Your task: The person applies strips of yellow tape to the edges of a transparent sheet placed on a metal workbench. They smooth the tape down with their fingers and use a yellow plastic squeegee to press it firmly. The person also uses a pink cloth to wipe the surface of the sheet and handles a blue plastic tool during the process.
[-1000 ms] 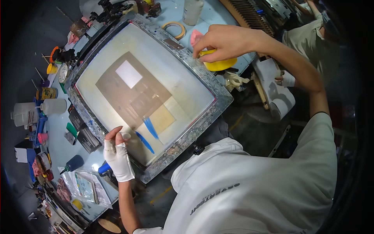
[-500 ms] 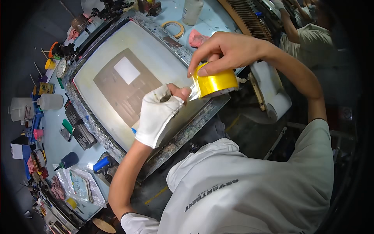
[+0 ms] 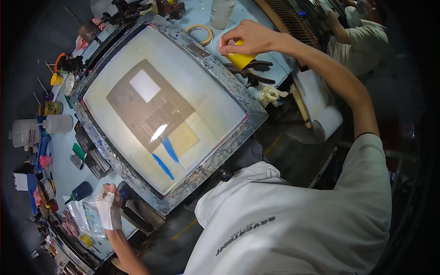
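At the right edge of the screen-printing frame (image 3: 215,172), my bare right hand (image 3: 243,39) grips a roll of yellow tape (image 3: 240,59) from above, over the table by some dark-handled pliers (image 3: 261,68). My left hand (image 3: 110,208), in a white glove with bare fingertips, is closed at the near left of the frame. A dark curved object (image 3: 136,217) lies beside it; whether my fingers hold that or something else is hidden. The screen mesh shows a brown panel (image 3: 137,117) with a white rectangle (image 3: 145,85), two blue streaks (image 3: 169,149) and a beige patch (image 3: 185,140).
A masking tape ring (image 3: 199,34) and a clear bottle (image 3: 222,13) stand beyond the frame. Leftward are a dark bottle (image 3: 81,191), a plastic bag (image 3: 82,217) and a white jug (image 3: 59,123). A roll of white sheet (image 3: 325,123) hangs at right. Another person (image 3: 362,46) works at far right.
My hands have parted: the right carried the yellow tape roll away to the table beyond the frame's right edge, while the left dropped down and left. The blue streaks on the mesh are now uncovered.
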Demonstrator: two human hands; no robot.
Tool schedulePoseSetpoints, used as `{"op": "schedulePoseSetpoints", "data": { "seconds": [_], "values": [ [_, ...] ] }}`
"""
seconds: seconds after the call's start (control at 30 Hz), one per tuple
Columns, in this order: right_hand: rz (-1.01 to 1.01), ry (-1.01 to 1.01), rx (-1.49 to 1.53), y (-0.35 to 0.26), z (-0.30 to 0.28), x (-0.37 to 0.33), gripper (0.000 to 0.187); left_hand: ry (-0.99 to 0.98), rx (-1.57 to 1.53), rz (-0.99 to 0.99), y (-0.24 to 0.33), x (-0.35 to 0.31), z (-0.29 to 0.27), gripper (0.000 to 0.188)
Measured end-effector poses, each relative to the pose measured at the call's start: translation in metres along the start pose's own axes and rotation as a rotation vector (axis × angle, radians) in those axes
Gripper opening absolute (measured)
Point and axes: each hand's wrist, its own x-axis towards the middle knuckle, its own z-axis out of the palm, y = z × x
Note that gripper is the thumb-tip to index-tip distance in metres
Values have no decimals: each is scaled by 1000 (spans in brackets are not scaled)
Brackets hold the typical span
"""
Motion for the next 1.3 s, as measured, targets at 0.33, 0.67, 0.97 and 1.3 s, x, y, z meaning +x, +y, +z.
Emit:
{"op": "schedulePoseSetpoints", "data": {
  "seconds": [0.33,0.67,0.97,1.3],
  "values": [
    [281,-79,361,-18,11,58,49,146,201,3,-8,-3,-3,34],
    [161,-188,361,-71,6,13,28,132,338,111,-3,-5,-3,37],
    [107,-263,227,-77,7,25,27,162,329,107,-4,-8,-5,36],
    [34,-13,91,-24,-3,49,45,165,413,169,27,-19,2,30]
  ]
}}
